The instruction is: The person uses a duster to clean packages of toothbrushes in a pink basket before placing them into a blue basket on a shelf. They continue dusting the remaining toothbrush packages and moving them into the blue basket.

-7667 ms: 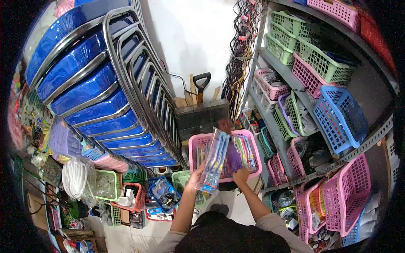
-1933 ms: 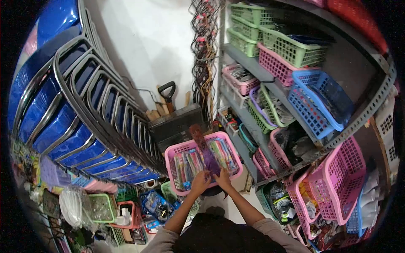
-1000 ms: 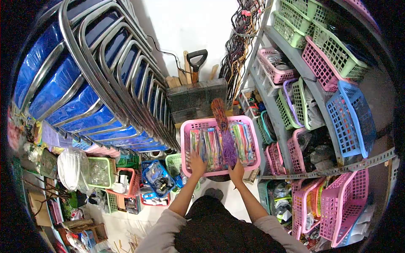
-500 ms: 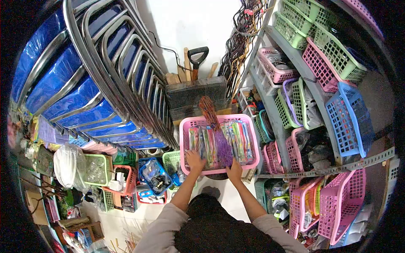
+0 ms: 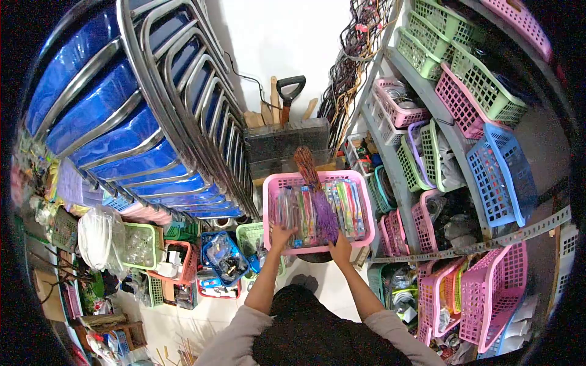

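A pink plastic basket (image 5: 370, 210) in front of me holds rows of long, thin packets (image 5: 347, 207) in clear and coloured wrapping. Across them lies a long bundle of strands (image 5: 321, 210), brown at its far end and purple nearer me. My left hand (image 5: 281, 235) grips the basket's near left corner, its thumb reaching inward over the packets. At the near rim my right hand (image 5: 340, 245) is closed on the basket, close beside the purple end of the bundle. Some of its fingers are hidden. Part of a dark round object (image 5: 314, 258) shows under the basket.
Blue chairs with metal frames (image 5: 177, 110) are stacked at the left. Shelves (image 5: 448, 131) of pink, green and blue baskets line the right. A black-handled tool (image 5: 290, 88) stands by the far wall. More filled baskets, including a blue one (image 5: 224, 259), crowd the floor at left.
The view has shifted slightly, so the basket appears a little lower and to the right. My left-hand fingers have drawn back from over the packets toward the rim. My right hand stays at the near rim.
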`<state>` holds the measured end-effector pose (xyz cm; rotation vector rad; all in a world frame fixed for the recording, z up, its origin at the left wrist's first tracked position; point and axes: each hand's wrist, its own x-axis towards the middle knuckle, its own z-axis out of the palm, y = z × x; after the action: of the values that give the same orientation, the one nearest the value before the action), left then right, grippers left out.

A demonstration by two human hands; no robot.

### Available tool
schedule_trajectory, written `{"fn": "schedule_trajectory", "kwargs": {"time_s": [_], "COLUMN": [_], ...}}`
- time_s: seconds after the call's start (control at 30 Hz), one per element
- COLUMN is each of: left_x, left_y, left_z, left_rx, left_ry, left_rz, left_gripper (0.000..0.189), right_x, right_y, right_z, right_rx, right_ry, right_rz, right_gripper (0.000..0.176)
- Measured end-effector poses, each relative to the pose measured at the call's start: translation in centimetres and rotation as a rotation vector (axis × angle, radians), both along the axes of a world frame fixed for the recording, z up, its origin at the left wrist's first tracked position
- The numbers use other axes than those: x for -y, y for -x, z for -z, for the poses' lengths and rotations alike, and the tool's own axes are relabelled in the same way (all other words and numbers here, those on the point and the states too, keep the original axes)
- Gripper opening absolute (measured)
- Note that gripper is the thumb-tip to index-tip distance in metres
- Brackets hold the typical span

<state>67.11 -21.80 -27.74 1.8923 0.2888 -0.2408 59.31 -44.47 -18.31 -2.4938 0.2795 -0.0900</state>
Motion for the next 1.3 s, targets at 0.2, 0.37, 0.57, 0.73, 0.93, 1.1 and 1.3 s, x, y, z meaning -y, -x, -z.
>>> {"fn": "schedule_trajectory", "kwargs": {"time_s": [0.2, 0.37, 0.57, 0.73, 0.93, 1.1, 1.3], "left_x": [-1.0, -2.4, -2.7, -1.6, 0.4, 1.1, 1.5], "left_y": [0.5, 1.4, 1.2, 1.2, 1.1, 1.4, 1.9], "left_z": [-9.2, -18.0, -24.4, -26.6, -28.9, -27.4, -30.2], "left_rx": [-0.005, -0.084, 0.129, 0.245, -0.110, -0.003, -0.099], "left_ry": [0.537, 1.021, 1.229, 1.516, 1.354, 1.481, 1.383], "left_rz": [-0.078, -0.149, 0.039, -0.053, 0.024, -0.004, 0.064], "left_gripper": [0.029, 0.035, 0.046, 0.039, 0.039, 0.037, 0.035], "right_x": [0.9, 2.3, 5.7, 11.0, 14.9, 14.9, 15.0], "right_y": [-0.4, -0.4, 1.4, 2.7, 1.0, 2.4, 2.3], "right_z": [0.2, -1.7, -11.2, -18.2, -18.8, -20.8, -20.1], "right_rx": [0.009, 0.191, 0.389, 0.687, 0.515, 0.485, 0.482], "right_ry": [-0.080, -0.222, -0.290, 0.143, 0.312, 0.364, 0.377], "right_rz": [0.017, 0.031, 0.012, -0.234, 0.056, -0.072, -0.037], "right_gripper": [0.049, 0.042, 0.043, 0.030, 0.034, 0.037, 0.031]}}
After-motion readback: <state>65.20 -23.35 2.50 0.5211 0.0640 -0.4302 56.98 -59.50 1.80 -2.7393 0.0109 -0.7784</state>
